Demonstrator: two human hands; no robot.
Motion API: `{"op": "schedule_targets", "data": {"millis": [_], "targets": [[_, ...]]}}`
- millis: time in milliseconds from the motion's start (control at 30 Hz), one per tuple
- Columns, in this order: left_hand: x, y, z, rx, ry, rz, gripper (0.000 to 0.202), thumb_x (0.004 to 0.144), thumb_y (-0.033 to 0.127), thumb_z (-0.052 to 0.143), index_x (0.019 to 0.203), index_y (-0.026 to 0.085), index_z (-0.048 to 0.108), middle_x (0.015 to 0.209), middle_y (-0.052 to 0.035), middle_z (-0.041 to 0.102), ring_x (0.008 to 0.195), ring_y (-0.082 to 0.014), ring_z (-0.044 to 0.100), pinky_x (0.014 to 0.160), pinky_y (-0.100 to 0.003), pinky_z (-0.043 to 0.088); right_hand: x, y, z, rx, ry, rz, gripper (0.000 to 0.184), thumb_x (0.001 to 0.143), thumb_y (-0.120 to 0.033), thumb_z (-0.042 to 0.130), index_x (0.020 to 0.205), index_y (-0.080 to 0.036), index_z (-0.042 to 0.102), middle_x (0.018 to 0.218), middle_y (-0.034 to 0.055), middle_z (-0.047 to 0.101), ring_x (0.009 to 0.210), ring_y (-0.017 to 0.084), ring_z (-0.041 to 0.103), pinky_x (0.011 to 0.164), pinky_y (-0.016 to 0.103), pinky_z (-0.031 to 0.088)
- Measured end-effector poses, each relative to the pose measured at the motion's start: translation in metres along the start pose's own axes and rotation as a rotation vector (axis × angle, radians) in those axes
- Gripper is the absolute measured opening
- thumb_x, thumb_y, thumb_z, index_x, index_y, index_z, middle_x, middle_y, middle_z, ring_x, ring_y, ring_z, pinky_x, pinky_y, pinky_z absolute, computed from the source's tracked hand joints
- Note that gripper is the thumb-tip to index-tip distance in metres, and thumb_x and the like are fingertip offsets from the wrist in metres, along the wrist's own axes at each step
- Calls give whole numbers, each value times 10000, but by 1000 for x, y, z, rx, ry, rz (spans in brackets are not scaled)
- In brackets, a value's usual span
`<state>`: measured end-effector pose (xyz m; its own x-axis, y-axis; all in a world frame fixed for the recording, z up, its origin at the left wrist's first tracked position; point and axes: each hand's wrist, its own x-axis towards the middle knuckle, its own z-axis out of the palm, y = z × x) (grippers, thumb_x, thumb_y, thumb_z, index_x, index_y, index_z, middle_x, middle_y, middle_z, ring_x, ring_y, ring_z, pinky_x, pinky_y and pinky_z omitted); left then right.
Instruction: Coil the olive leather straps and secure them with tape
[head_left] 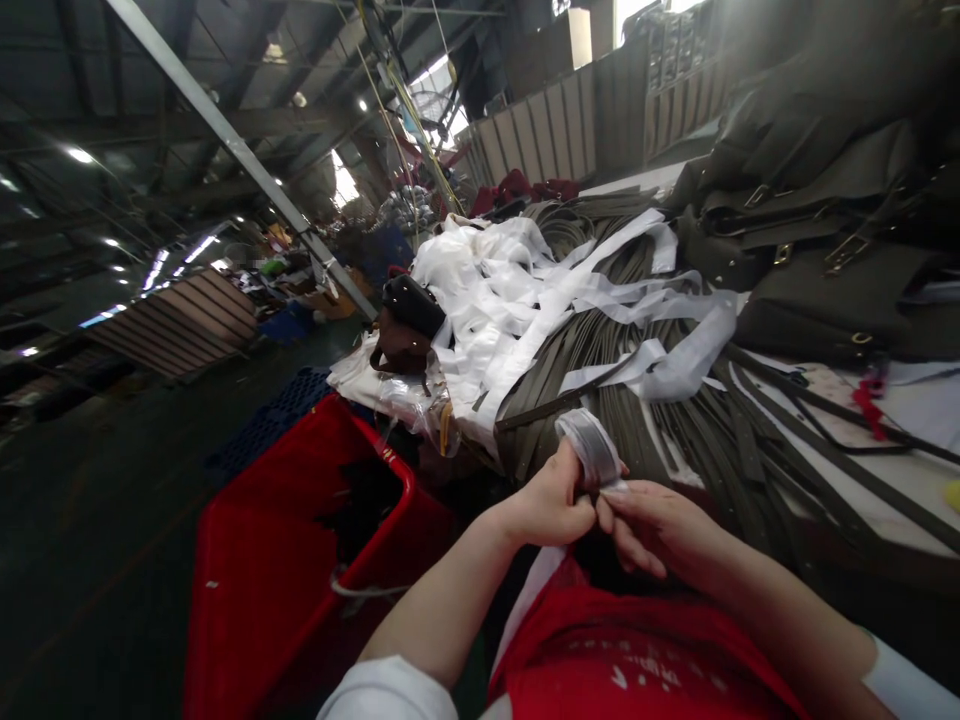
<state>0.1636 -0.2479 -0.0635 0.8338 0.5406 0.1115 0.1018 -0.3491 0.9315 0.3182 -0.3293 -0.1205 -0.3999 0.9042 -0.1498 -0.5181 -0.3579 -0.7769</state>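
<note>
Nearest to you was your red apron [637,650], and just beyond it your two hands met in front of your body. Your left hand [556,500] was closed around the lower part of a coil of strip [592,450], with the thumb bent against it. Your right hand [649,515] pinched at the bottom edge of the same coil with thumb and forefinger, while its other fingers were loosely curled. Whether these fingertips had a free end or only the wound layers, I could not tell.

The step in hand was, as I judge, the handling of this wound strip at its lower edge. The next move called for a firm left grip, so that the layers would not slip apart, and for a light, exact pinch on the right.

The coil looked silvery grey, paler at its rim, slightly shiny and wound in several layers. It stood tilted above your left hand, in front of the work pile and apart from the red bin [247,540] at your left. It was probably soft and easy to loosen.

Farther away lay a thick bundle of dark straps [724,450], with loose white strips [480,290] heaped over part of it. Dark bags [802,305] were piled to the right, and ribbed panels [540,130] stood behind.
</note>
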Motion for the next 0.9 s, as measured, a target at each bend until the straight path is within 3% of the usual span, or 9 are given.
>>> {"op": "schedule_targets", "data": {"millis": [267,367,433,467,567,667,733,833,900], "targets": [[3,-14,1,234,-4,-233,79,786,198,629,839,181,573,786,-32,646,745,-182,595,756,-316,507,-12,-8,6,-13,79,63,376,908,-502,521,751,-172,613,357,-88,442,280,64,278,435,238,456],[-4,-26,3,-152,-225,-464,139,780,283,680,795,159,618,753,-34,674,717,-170,623,722,-307,526,-30,-26,8,-513,228,-139,385,927,-527,526,854,-177,670,546,-3,617,422,122,510,525,274,496],[-13,-35,8,-512,-385,-654,184,733,301,730,800,142,665,726,-39,691,709,-184,665,726,-331,548,-39,-31,10,-967,246,-315,357,860,-497,666,1058,-202,706,958,100,732,831,230,680,786,358,549],[-17,-41,12,-660,-445,-736,193,704,291,754,798,138,685,710,-39,694,702,-195,679,726,-347,557,-41,-28,10,-1147,186,-360,431,827,-467,719,1184,-227,683,1178,124,694,1051,282,649,935,408,511],[-28,-57,28,-917,-616,-928,176,652,230,771,790,132,724,692,-48,702,701,-239,705,699,-396,574,-43,-1,7,-1337,-104,-232,649,896,-409,644,1490,-253,434,1438,125,560,1276,303,547,1070,452,436],[-34,-74,46,-990,-726,-1049,171,695,265,723,779,117,739,694,-77,711,692,-266,710,660,-421,575,-43,36,0,-1329,-123,-62,582,993,-344,464,1536,-184,327,1334,146,645,1175,276,635,986,425,504],[-37,-83,55,-906,-633,-1056,214,722,327,717,742,114,732,668,-83,706,653,-253,693,645,-403,565,-46,55,-8,-1365,-62,-27,471,1016,-355,391,1438,-159,465,1271,157,682,1103,286,676,936,423,524],[-40,-91,63,-609,-218,-949,331,755,445,730,746,114,720,625,-46,677,634,-208,655,668,-337,539,-53,75,-23,-1447,100,25,451,1036,-407,297,1200,-153,631,1072,151,754,909,286,731,796,394,547],[-42,-92,66,-466,37,-867,423,834,533,638,896,122,721,674,-22,675,669,-179,639,699,-300,521,-58,84,-34,-1439,264,67,481,1036,-434,266,1061,-174,670,908,115,768,806,272,735,728,368,540]]}}
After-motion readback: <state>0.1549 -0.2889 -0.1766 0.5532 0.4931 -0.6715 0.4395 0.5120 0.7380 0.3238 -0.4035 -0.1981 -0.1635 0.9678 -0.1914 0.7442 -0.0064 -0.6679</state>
